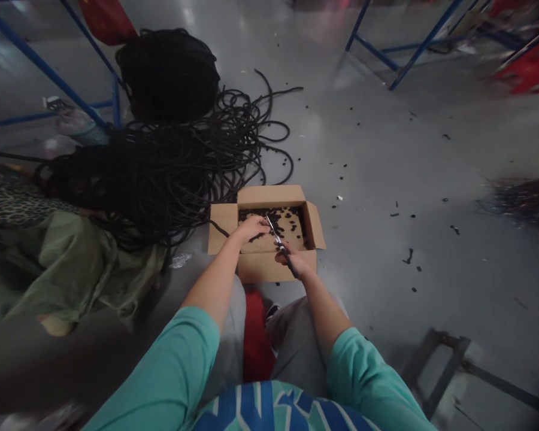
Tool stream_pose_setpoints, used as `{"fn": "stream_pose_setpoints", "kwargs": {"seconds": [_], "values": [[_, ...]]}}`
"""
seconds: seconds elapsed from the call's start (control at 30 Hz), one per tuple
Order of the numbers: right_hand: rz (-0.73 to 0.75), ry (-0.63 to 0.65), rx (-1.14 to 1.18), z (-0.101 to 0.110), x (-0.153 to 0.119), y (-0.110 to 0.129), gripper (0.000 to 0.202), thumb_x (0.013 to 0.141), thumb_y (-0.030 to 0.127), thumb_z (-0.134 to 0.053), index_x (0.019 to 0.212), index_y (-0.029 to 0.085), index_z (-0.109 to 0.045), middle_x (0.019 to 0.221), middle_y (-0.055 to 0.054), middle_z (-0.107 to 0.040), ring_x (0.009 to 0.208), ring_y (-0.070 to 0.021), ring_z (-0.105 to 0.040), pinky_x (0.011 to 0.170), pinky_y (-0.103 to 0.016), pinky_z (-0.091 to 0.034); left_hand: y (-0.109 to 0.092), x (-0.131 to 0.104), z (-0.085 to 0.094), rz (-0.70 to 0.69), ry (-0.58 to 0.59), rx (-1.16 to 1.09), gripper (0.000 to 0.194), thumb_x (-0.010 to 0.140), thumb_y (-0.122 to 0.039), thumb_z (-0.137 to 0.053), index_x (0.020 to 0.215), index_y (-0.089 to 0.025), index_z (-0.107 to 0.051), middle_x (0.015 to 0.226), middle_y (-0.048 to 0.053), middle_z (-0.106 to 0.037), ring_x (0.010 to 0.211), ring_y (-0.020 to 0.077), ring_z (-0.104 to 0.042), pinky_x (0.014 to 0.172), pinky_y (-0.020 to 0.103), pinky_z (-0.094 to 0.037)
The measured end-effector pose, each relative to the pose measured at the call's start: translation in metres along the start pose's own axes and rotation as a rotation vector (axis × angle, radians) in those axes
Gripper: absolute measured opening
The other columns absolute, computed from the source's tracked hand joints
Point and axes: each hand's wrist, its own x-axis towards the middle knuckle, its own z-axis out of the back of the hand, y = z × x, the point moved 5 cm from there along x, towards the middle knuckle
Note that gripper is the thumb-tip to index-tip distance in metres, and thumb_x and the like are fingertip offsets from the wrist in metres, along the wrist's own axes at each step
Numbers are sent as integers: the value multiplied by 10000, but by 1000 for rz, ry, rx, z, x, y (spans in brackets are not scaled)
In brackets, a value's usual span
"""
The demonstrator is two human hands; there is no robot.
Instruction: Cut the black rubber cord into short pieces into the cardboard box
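Note:
My left hand (253, 227) is closed around a black cord (219, 228) that comes in over the left flap of an open cardboard box (276, 268). In my right hand (293, 261) is a pair of scissors (276, 237), its blades pointing up and left, close to the left fingertips. Whether the blades touch the cord is too small to tell. Below both hands, several short black cut pieces (291, 219) lie on the bottom of the box. My fingers hide part of the cord.
Loose black cord (179, 161) lies tangled on the floor to the left, with a large black coil (170, 75) behind it. Green cloth (90, 257) is nearer me. Blue metal legs (404, 66) stand at the back right; a dark metal frame (449, 365) stands at the lower right.

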Motion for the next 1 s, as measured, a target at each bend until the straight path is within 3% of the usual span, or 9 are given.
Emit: {"fn": "stream_pose_setpoints", "kwargs": {"seconds": [0.2,0.5,0.8,1.0], "values": [[-30,50,91,-2,-1,-5,546,502,218,-555,1041,168,-488,623,48,-478,528,-86,-398,490,-214,-277,1,-1,-10,24,60,7,91,660,-59,-590,657,-101,-510,491,-42,-520,384,63,-485,405,192,-348],[-50,-36,-44,0,1,-5,486,496,197,-540,981,158,-544,466,81,-415,400,-71,-357,402,-200,-246,-5,-7,-3,70,64,120,178,717,-100,-545,543,-102,-506,425,-26,-509,376,64,-482,431,192,-380],[-61,-56,-22,1,2,-8,510,478,197,-562,986,155,-570,423,99,-392,348,-48,-327,367,-179,-238,-3,-4,5,24,60,113,84,692,-126,-591,650,-105,-521,451,-36,-524,383,60,-480,419,185,-364],[-25,-62,-27,1,2,-7,501,482,182,-559,982,147,-578,411,99,-379,346,-51,-319,356,-185,-223,-3,-2,6,-52,71,77,198,580,-60,-655,693,-110,-500,484,-45,-545,418,54,-489,431,175,-366]]}}
